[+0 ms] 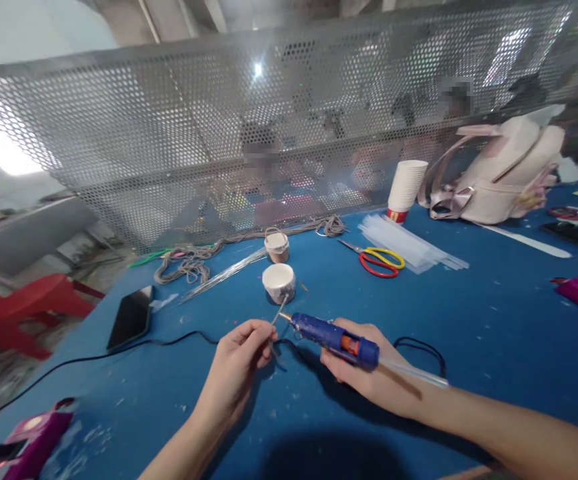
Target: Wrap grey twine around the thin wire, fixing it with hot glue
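Between the thumb and fingers of my left hand (246,350) is a thin grey cord (277,317), pinched so that one end points up toward a small white cup (279,279). My right hand (363,363) is wrapped round a blue hot glue gun (326,331), with a clear glue stick (413,372) poking out of its back. The gun's metal nozzle meets or nearly meets the cord just in front of the cup. Behind that cup stands a little basket (277,247) with a brown lower part and a handle.
Red-and-yellow scissors (379,260), clear glue sticks (409,243), stacked paper cups (407,190) and a pale backpack (503,173) lie rightward. Grey cord (183,263), wires (226,272) and a phone (131,317) lie left. A black cable (93,358) crosses the blue table; a perforated screen (169,133) stands behind.
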`<state>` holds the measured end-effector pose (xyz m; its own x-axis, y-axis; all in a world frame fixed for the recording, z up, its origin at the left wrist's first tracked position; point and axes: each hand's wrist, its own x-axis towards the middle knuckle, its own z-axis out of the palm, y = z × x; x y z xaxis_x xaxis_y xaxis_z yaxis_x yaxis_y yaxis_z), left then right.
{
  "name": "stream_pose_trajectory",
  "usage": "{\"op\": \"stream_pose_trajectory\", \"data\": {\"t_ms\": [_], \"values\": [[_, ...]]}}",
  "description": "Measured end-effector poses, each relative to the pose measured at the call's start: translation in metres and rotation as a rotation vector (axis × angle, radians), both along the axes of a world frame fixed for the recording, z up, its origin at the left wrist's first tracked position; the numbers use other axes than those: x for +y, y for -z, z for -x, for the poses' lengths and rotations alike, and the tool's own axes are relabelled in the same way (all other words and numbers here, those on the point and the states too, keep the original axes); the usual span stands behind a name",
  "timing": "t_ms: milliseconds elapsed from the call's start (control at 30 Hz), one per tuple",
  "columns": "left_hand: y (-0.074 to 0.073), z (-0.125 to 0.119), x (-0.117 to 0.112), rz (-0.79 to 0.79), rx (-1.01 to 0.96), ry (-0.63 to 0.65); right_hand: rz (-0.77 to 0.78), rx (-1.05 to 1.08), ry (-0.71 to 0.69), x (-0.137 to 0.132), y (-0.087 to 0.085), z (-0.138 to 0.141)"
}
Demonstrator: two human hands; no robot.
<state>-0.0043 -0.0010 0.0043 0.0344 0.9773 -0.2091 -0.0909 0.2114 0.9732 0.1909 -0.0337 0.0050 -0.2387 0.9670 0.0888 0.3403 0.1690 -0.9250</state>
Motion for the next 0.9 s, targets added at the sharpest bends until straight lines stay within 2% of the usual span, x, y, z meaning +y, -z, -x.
{"op": "stream_pose_trajectory", "data": {"t_ms": [367, 633, 900], "values": [[0.0060, 0.0036, -0.0020, -0.028, 0.041, -0.008, 0.093, 0.012, -0.049, 0.0023, 0.0030, 0.0033], [0.0000, -0.0001, -0.0041, -0.030, 0.051, -0.018, 0.087, 0.035, -0.034, 0.0052, 0.0015, 0.0044], [0.0000, 0.0003, -0.0050, -0.031, 0.045, -0.015, 0.077, 0.043, -0.036, 0.0036, -0.0003, 0.0057]]}}
